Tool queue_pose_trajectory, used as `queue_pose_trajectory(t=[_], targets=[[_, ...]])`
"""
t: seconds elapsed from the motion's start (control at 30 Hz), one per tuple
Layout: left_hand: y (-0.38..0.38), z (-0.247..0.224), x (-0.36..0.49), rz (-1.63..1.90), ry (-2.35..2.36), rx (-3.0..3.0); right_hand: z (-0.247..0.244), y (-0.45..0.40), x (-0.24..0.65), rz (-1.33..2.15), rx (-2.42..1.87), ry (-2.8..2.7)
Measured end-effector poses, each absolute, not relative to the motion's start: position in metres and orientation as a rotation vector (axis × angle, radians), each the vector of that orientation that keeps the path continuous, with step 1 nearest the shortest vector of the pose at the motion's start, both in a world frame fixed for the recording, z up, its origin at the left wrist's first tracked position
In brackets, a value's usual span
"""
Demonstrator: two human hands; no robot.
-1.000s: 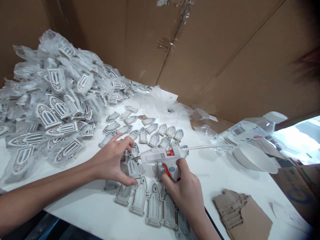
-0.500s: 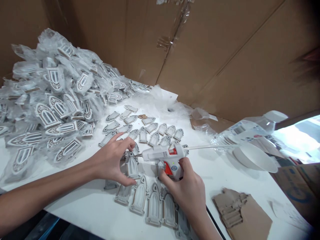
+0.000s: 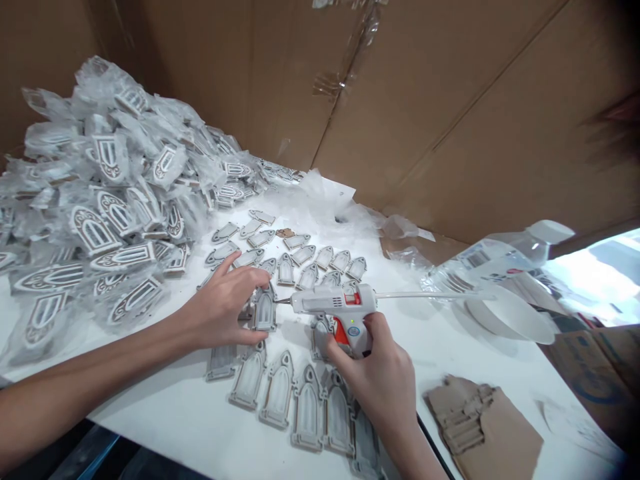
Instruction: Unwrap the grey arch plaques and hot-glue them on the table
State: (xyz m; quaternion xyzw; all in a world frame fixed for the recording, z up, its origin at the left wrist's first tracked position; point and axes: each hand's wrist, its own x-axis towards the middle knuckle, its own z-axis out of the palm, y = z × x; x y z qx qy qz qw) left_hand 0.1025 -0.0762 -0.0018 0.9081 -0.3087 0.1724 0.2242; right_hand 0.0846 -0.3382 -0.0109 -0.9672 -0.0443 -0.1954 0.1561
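Note:
A white hot glue gun [image 3: 333,300] with an orange trigger is gripped by my right hand [image 3: 383,377]. Its metal nozzle points left and meets the right edge of a small grey arched window frame [image 3: 265,310]. My left hand [image 3: 225,307] spans that frame, index finger at the upper end and thumb at the lower end. A clear glue stick [image 3: 430,294] juts from the back of the gun. Just below lies a row of similar arched frames [image 3: 277,393], partly covered by my right hand. More small frames [image 3: 307,275] lie beyond the gun.
Bagged arched window pieces [image 3: 117,213] form a tall pile at the left. A plastic bottle [image 3: 505,253] lies at the right by a white bowl [image 3: 510,317]. Torn cardboard [image 3: 493,427] sits at the front right. Cardboard walls [image 3: 450,100] stand behind the white table [image 3: 165,413].
The glue gun has shifted slightly right, its nozzle moving from the frame's top to its right edge. My left hand and the frame have moved slightly up, away from the front row.

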Motion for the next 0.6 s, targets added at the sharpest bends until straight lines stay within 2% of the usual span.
queue_pose_trajectory(t=[0.2,0.6], targets=[[-0.0684,-0.0042,0.1093,0.586,-0.793,2.543,-0.0107,-0.3393,0.0842,-0.572,-2.785,-0.105],[-0.0721,-0.0062,0.1081,0.553,-0.911,2.485,-0.0138,-0.336,0.0832,-0.497,-2.737,-0.225]])
